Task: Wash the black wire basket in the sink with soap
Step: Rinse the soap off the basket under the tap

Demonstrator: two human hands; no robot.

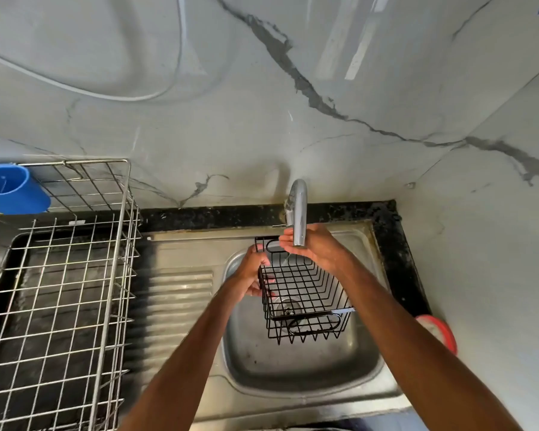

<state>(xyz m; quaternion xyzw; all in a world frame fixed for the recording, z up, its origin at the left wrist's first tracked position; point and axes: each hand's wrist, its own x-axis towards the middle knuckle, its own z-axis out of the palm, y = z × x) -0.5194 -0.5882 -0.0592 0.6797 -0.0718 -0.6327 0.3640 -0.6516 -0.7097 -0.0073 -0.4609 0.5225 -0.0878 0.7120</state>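
At the far left we see a blue plastic holder hooked on the back of a silver wire dish rack, which stands on the counter left of the sink. Next comes the ridged drainboard, and then the steel sink itself. Our left hand reaches in over the basin's left edge, its fingers curled round the left rim of the black wire basket and gripping it. The basket is held up above the basin, not resting on the bottom. It is tipped so that its open top faces up towards us and we look through its grid at the drain below. Its long axis runs from far to near, with the far end under the tap and the near end, with its looped handle, hanging lower. The chrome faucet curves out from the marble wall over the basket's far end, and a thin stream of water falls from it. Our right hand lies just under the spout, fingers stretched out and relaxed, pointing left, gripping nothing. We cannot tell whether it touches the basket's far rim. Near the right wall sits a red-rimmed round thing.
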